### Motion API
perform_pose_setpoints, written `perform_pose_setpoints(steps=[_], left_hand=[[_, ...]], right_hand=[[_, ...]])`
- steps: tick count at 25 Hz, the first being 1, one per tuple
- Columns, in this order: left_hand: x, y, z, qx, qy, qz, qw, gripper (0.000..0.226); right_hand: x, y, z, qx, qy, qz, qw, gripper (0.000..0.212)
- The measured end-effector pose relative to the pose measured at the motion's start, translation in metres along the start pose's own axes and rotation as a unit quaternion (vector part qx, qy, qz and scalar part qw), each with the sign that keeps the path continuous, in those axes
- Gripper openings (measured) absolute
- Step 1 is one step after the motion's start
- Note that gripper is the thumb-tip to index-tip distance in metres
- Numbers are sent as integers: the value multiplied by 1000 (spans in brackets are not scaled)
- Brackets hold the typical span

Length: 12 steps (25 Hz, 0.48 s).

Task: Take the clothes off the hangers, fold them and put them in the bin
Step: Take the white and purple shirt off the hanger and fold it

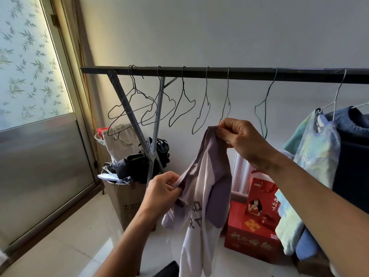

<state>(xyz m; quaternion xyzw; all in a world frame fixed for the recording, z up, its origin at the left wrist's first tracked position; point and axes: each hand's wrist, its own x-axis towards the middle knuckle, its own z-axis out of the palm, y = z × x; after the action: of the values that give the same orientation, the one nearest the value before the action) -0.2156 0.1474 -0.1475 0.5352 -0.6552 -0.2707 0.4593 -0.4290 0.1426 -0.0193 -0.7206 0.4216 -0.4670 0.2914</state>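
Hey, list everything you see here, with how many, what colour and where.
rail: one, black, across the top
empty wire hangers: about seven, dark, one green, on rail
purple-and-white shirt: one, between both hands
tie-dye shirt: one, blue-green, hung at right
dark blue garment: one, hung far right
red gift bag: one, floor at right
red box: one, below the bag
cardboard box: one, brown, by rack's legs
left hand: one, pinches shirt low
right hand: one, pinches shirt's top

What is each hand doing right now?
Left hand: pinches the purple and white shirt.
Right hand: pinches the same shirt, higher up.
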Motion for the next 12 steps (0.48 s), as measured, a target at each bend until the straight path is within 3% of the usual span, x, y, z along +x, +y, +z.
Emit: perform_pose_setpoints(steps=[5,9,12], left_hand=[[10,16,-36,-235,38,-9,971,17],[21,39,-67,-236,-9,39,971,16],[24,55,-89,-209,-113,9,971,17]], right_hand=[[-10,13,-9,112,8,42,993,23],[-16,30,-5,101,39,32,994,23],[-18,39,2,120,77,46,989,28]])
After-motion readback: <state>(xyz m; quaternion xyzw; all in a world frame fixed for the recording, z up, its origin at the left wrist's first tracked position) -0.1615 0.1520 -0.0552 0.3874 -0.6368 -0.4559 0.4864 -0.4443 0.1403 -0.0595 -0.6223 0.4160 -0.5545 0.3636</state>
